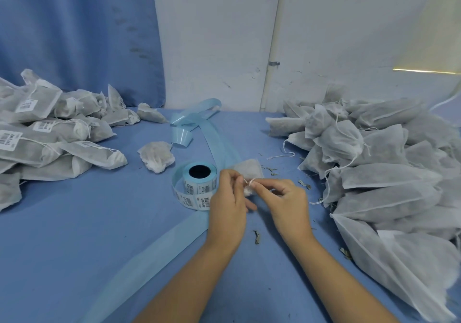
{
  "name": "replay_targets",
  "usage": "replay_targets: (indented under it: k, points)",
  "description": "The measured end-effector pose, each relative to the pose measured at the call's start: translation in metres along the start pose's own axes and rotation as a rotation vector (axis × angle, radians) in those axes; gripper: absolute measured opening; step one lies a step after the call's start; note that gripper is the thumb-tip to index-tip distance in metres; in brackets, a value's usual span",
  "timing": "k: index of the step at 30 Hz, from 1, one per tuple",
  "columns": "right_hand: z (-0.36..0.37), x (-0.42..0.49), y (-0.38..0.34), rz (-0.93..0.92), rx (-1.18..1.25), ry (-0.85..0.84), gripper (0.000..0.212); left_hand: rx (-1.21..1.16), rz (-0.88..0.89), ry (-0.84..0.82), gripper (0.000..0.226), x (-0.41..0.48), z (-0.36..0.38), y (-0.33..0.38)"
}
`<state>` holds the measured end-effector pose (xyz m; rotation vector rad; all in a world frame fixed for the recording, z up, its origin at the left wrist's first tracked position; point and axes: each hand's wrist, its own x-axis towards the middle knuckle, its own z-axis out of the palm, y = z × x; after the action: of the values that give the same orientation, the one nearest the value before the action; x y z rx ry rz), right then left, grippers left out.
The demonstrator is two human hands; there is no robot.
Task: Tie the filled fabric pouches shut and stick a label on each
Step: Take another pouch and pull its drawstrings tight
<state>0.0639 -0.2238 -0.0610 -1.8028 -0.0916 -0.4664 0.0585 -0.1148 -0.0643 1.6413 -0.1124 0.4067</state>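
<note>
A small white fabric pouch [248,169] lies on the blue table between my hands, its gathered neck toward me. My left hand [228,203] and my right hand [284,200] each pinch an end of its white drawstring [249,181], which crosses in a knot at the neck. A roll of barcode labels [199,181] on pale blue backing stands just left of my left hand. One loose pouch [156,156] sits farther left of the roll.
A heap of labelled pouches [50,133] fills the left side of the table. A larger heap of unlabelled pouches [379,173] fills the right side. Spent blue backing strip [199,120] trails to the wall and toward me. Dried leaf bits [257,236] are scattered near my hands.
</note>
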Motion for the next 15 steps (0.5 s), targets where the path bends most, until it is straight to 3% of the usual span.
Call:
replay_targets:
  k: [9, 15]
  points:
    - [0.0039, -0.0051, -0.0019, -0.203, -0.324, 0.043, 0.004, -0.103, 0.035, -0.055, 0.016, -0.0033, 0.0003, 0.002]
    - [0.0065, -0.0045, -0.0028, -0.004, -0.04, 0.015, 0.015, -0.219, -0.039, -0.098, 0.017, 0.0005, 0.0018, -0.0015]
